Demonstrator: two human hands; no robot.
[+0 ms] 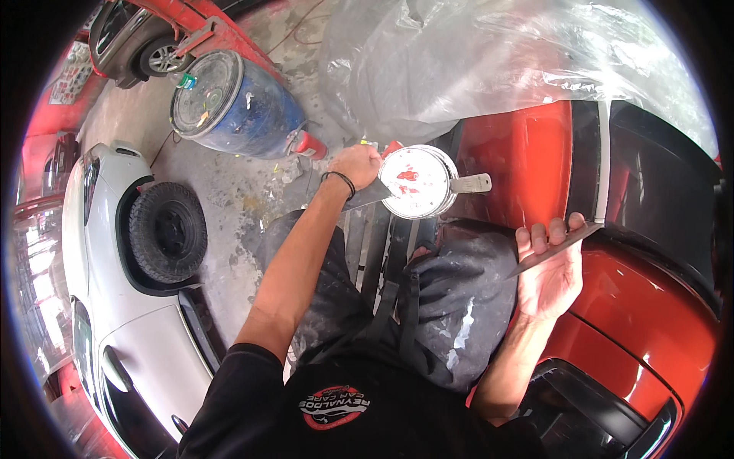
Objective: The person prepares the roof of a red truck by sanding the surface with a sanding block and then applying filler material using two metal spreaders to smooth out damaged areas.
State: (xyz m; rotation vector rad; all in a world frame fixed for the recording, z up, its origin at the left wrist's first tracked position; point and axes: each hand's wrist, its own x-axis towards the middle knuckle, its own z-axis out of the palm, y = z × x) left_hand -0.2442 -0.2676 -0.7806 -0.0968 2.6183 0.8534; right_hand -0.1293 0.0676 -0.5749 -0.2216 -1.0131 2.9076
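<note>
My left hand [357, 165] is closed at the left rim of a round white can [419, 200]. A flat grey spreader blade [368, 196] shows beneath that hand, its edge close to the can; how the fingers hold it is partly hidden. Red smears [407, 176] of paste lie on the can's white top. A putty knife [470, 183] rests there too, its pale handle sticking out to the right. On the right, palm up, my right hand [549, 279] grips a thin dark flat spreader [558, 249] between curled fingers and palm, beside a red car panel [627, 298].
A blue drum [260, 115] stands ahead to the left, with a red can [310, 145] beside it. The white car [145, 344] and its tyre [168, 232] are at left. Plastic sheeting [474, 61] covers the far right, over another red panel [520, 157].
</note>
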